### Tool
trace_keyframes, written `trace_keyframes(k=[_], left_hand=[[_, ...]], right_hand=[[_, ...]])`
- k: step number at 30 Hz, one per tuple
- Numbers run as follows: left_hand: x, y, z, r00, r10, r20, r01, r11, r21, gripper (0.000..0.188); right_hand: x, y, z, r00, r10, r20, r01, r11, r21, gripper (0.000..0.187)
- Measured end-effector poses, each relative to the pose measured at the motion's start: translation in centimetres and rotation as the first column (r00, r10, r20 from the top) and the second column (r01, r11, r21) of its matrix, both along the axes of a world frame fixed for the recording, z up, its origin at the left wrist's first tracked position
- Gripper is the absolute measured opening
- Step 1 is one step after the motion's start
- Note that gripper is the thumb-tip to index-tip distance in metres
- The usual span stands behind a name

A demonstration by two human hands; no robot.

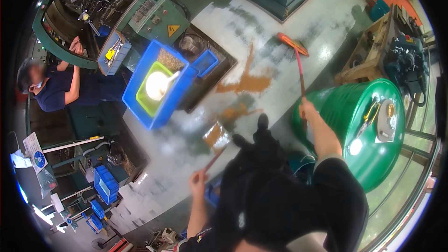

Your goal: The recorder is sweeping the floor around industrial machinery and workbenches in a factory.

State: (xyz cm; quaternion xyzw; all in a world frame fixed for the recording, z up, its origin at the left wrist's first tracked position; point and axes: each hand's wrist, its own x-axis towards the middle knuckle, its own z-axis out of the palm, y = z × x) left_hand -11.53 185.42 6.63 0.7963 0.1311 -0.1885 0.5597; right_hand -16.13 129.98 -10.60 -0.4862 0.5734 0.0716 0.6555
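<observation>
My right hand (306, 108) is wrapped round the pink-and-brown stick of a broom (300, 67). Its orange head rests on the floor, ahead and to the right. In my left hand (198, 180) is the reddish handle of a long-handled dustpan (224, 141), whose shiny metal pan lies low by my feet. Some brown powder, like sawdust, shows in the pan. More of this brown powder (252, 84) spreads over the grey floor in streaks between the pan and the broom head.
A large green drum (373, 130) stands close on my right, with pliers on its lid. Ahead to the left are a blue bin (161, 117) and a green machine (156, 18). A co-worker (65, 86) reaches into that machine. A wooden bench (368, 51) stands far right.
</observation>
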Motion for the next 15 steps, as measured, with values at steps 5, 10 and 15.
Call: trace_keyframes(k=[5,10,15], left_hand=[[0.2,0.3,0.1,0.999,0.013,-0.036,-0.012,1.000,0.019,0.018],[0.1,0.2,0.0,0.999,0.009,-0.051,-0.007,0.999,0.036,0.018],[-0.1,-0.6,0.0,0.996,0.011,-0.093,-0.008,0.999,0.037,0.019]], right_hand=[[1.8,1.7,1.9,0.990,-0.102,-0.096,0.099,0.995,-0.029,0.052],[3.4,0.0,-0.1,0.979,-0.172,-0.111,0.169,0.985,-0.035,0.050],[6.0,-0.6,-4.2,0.942,-0.298,-0.154,0.259,0.938,-0.229,0.057]])
